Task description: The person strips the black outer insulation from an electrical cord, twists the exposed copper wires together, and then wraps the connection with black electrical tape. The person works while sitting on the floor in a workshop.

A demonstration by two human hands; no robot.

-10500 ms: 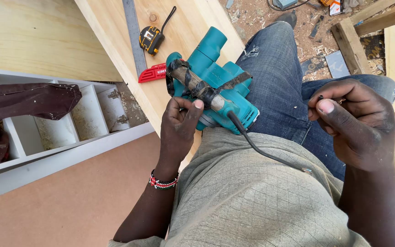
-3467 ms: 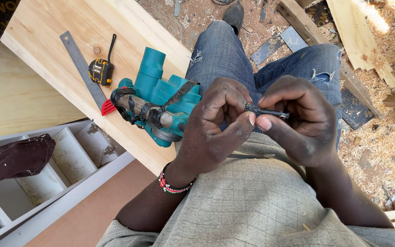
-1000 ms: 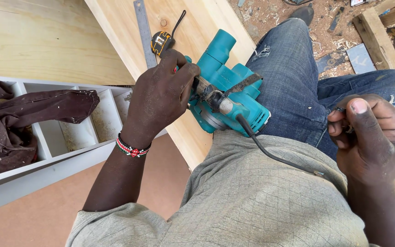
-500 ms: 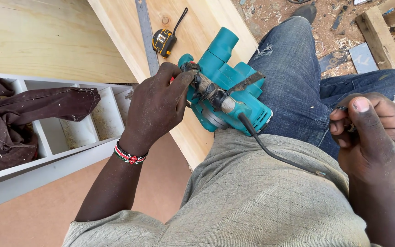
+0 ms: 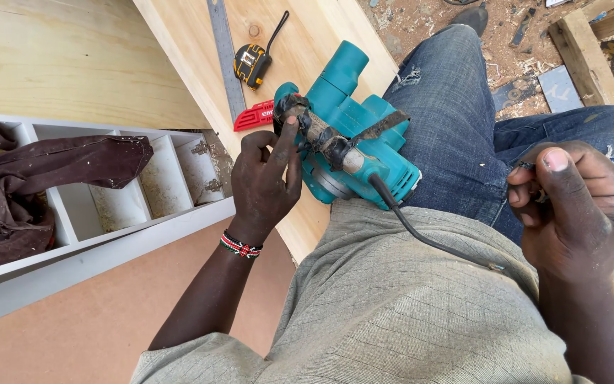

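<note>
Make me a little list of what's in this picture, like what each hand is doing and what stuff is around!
Left hand: fingers on the taped handle of the teal power planer
Right hand: closed on a small dark object, too hidden to name
Planer: rests on the person's lap and the board's edge, black cord trailing from it
Wooden board: bears a tape measure, a metal ruler and a red tool
White shelf unit: brown cloth draped over it
Ground: wood shavings and scraps
</note>
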